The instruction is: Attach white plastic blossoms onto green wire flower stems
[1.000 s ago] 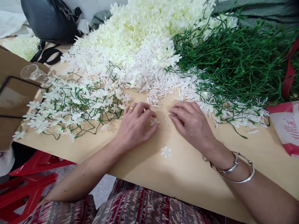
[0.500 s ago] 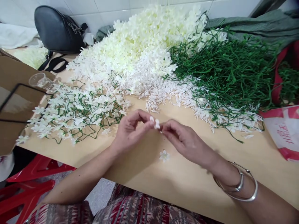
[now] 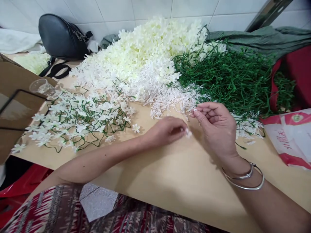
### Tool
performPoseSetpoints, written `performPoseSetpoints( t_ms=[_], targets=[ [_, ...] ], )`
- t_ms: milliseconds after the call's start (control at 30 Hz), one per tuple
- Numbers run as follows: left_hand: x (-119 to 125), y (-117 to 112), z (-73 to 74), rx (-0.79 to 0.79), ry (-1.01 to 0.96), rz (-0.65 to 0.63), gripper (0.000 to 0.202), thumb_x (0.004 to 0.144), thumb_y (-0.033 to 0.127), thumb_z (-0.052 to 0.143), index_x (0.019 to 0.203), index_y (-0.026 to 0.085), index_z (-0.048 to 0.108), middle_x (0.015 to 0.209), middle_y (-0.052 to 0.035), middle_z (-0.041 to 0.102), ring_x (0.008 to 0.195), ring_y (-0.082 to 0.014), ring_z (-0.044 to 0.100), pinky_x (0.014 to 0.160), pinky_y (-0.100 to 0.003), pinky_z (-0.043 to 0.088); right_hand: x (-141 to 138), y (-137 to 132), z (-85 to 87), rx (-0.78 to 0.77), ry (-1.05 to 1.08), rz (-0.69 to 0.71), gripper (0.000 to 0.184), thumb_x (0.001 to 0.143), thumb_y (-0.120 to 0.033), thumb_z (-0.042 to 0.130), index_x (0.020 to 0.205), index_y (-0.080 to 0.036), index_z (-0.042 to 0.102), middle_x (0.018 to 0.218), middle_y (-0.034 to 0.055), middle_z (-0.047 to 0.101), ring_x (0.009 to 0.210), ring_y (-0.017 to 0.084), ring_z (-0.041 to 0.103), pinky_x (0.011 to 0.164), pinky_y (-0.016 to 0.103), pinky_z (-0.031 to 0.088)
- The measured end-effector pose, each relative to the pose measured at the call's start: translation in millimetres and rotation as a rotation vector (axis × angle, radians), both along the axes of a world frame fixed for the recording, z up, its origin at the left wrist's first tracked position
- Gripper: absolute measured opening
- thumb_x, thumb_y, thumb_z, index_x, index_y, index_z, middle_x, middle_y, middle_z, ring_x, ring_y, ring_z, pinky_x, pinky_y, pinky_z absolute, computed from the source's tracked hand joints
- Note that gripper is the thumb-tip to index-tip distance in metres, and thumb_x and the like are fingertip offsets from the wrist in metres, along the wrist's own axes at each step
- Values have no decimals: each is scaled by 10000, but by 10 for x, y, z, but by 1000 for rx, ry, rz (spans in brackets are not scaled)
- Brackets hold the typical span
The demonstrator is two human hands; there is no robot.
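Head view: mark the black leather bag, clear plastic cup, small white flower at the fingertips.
black leather bag (image 3: pixel 60 37), head view, middle of its side.
clear plastic cup (image 3: pixel 40 86), head view, its wall.
small white flower (image 3: pixel 188 133), head view, its petals.

Looks bright, evenly lit from overhead. Throws soft shadows under both forearms onto the counter (image 3: pixel 184 187). Nearly washes out the flower pile (image 3: pixel 150 48). Glints on bangles (image 3: pixel 245 181). Bends at edges; reads sharp at centre.

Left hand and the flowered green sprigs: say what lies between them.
Head view: one loose white flower on bare tabletop lies between the left hand and the sprigs.
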State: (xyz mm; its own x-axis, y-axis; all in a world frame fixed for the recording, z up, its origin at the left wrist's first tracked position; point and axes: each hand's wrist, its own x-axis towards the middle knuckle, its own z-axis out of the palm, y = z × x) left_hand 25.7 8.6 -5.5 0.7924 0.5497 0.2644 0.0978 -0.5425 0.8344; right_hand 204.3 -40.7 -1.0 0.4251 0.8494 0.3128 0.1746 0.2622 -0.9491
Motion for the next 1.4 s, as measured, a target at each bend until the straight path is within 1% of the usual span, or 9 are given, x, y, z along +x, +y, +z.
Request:
performPoseSetpoints(
  t_ms=[100,267,367,567,733,1000,1167,1267,1400],
  targets=[
    [107,128,-29,-154,-181,360,110,976,288,654,976,178,663,905,-49,725,797,-145,678,742,-260,535,33,11,-2,-23,-22,-30,154,846,-331,831,951,-246,757,873,34,759,770,205,707,721,382,580],
    [99,82,-45,-294,-257,485,227,939,385,741,1008,178,678,875,-20,713,794,-130,685,747,-236,540,-18,-50,29,7,-218,70,31,914,-242,758,925,-263,778,939,37,736,889,207,687,763,372,551],
    [86,73,-42,-326,-281,486,272,915,425,780,973,172,698,894,-33,739,811,-135,697,757,-240,549,-110,-101,59,-15,-171,108,67,908,-209,754,931,-271,743,893,21,725,845,196,672,782,372,556],
    [88,55,-40,-351,-265,411,361,928,518,754,1003,166,720,895,-59,780,827,-156,741,787,-267,589,-161,-105,39,-107,-10,69,215,844,-274,823,830,-288,608,780,4,628,714,188,604,656,344,533],
    [80,20,-38,-323,-242,363,318,973,479,708,1044,170,733,967,-88,809,882,-171,768,821,-288,610,-115,-74,27,-150,47,68,292,818,-321,862,829,-286,573,761,-5,602,689,189,595,640,346,518],
    [66,-9,11,-11,-144,380,206,1028,359,642,1062,176,730,954,-48,811,838,-138,756,764,-230,573,-135,-92,63,-158,95,62,301,786,-287,865,875,-278,578,786,-16,640,716,183,630,679,344,539],
    [30,-27,52,179,-65,392,172,1045,311,605,1080,189,721,940,-18,807,820,-120,753,762,-201,565,-115,-91,50,-182,59,98,299,821,-319,857,1003,-307,620,806,2,717,730,224,682,744,410,575],
    [10,-24,65,223,-41,390,174,1051,309,590,1080,198,722,947,-22,810,818,-128,756,765,-208,573,-85,-95,67,-170,-12,106,226,859,-311,823,1029,-312,673,839,24,737,763,241,687,775,434,577],
    [-2,-5,76,261,-74,367,191,1056,322,582,1068,208,735,962,-42,814,834,-149,764,794,-246,599,-25,-93,97,-111,-188,123,55,909,-287,776,918,-318,731,870,46,731,811,259,670,786,448,553]
  ],
)
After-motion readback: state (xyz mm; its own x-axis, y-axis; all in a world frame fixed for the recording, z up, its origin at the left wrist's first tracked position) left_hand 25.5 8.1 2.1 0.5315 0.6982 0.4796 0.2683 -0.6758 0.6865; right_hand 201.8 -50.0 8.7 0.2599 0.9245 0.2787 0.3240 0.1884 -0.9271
